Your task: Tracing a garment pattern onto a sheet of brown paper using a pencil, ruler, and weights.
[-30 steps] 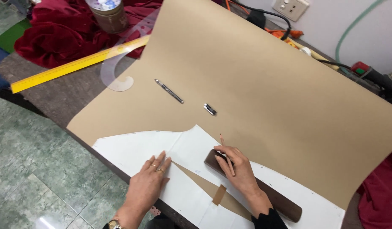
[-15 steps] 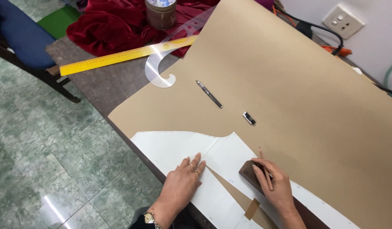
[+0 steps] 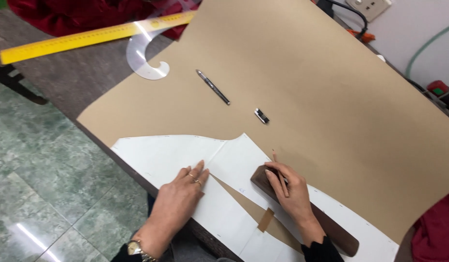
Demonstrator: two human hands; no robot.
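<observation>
Left hand (image 3: 178, 199) lay flat, fingers spread and open, palm down on the white paper pattern (image 3: 185, 160); it gripped nothing. Judged purpose: pinning the pattern so it would not slide on the brown paper sheet (image 3: 302, 87) beneath it.

Right hand (image 3: 290, 189) had its fingers closed around a pencil (image 3: 278, 170), tip down at the pattern's upper edge where white met brown. The heel and fingers of that hand also rested on a dark wooden block (image 3: 326, 223), which lay along the pattern's right part, probably as a weight or a straight guide; which of the two could not be told.

The pattern sat at the near edge of the brown sheet, with a wedge-shaped slit open in it and a strip of tan tape (image 3: 265, 219) bridging the slit's lower end, apparently to hold the gap fixed.

Set aside, well apart from both hands: a pen (image 3: 212, 87) and a small dark clip-like object (image 3: 261, 116) on the brown sheet; a clear curved ruler (image 3: 144, 60) and a long yellow ruler (image 3: 88, 36) on the table (image 3: 74, 82) beyond.
</observation>
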